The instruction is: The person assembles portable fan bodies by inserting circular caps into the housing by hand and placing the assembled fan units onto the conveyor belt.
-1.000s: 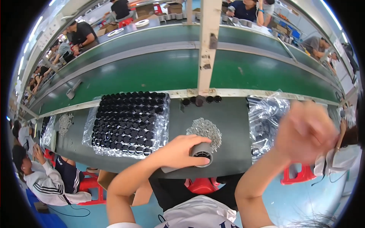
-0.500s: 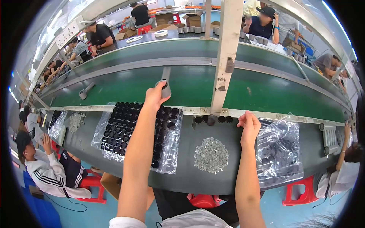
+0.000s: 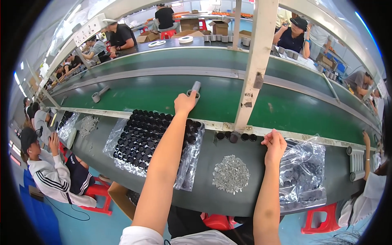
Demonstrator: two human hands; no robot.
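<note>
My left hand [image 3: 185, 103] reaches over the green conveyor belt [image 3: 220, 98], its fingers closed on the ring end of a grey ring-headed part with a tube handle [image 3: 196, 86]. The handle points away from me. Lower right, my right hand [image 3: 275, 146] hovers by the belt's near edge with fingers curled together; whatever they may hold is too small to make out. Beside it stand several black round caps [image 3: 245, 137] in a row. Many more black caps [image 3: 141, 136] lie in rows on clear plastic under my left forearm. Between my arms is a pile of small clear pieces [image 3: 230, 173].
Another grey ring-headed part [image 3: 100, 94] lies on the belt at left. A white post [image 3: 254, 73] rises at the belt's near edge. A clear plastic bag [image 3: 304, 175] is right of my right arm, with grey tubes [image 3: 356, 163] beyond. Co-workers sit at both sides and across.
My left hand has moved right and slightly lower in the picture, still gripping the grey part, whose handle now tilts right. The whole view has shifted a little. My right hand stays curled.
</note>
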